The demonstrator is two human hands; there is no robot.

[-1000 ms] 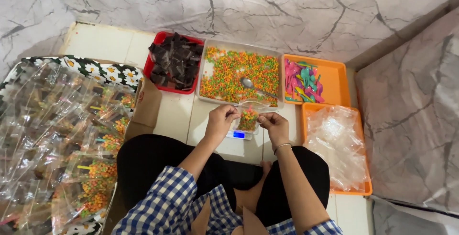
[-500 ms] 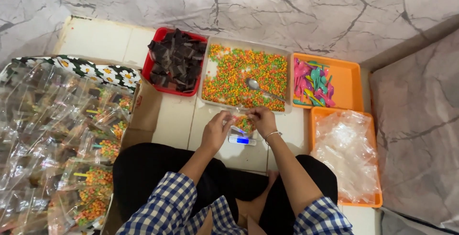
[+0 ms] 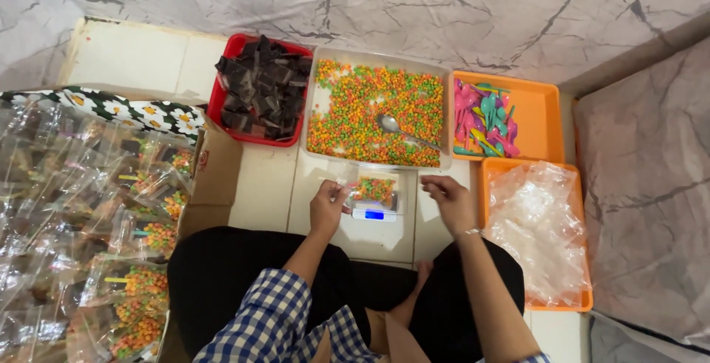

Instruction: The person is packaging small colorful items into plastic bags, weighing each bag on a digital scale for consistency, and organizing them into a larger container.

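1. While the person sits on the tiled floor, the left hand pinches the edge of a small clear bag of orange and green candy, thumb and fingers pressed together on the plastic.
2. That bag lies on a small digital scale with a lit blue display, set on the floor between the two hands and just in front of the large candy tray.
3. Just right of the scale, the right hand hovers with its fingers loosely curled; it holds nothing that I can make out, and it is apart from the bag.
4. Beyond the scale sits a clear tray full of orange and green candy, with a metal spoon lying in it, bowl to the left.
5. Left of that tray, a red tray holds dark brown pieces, heaped.
6. To the right, an orange tray carries pink and teal plastic pieces gathered at its left side.
7. Nearer the person, a second orange tray holds a pile of empty clear plastic bags.
8. Far left, a cardboard box with a flower-patterned cloth at its rim is filled with packed clear bags of candy and dark pieces.
9. Blue checked sleeves and dark trousers show at the bottom.
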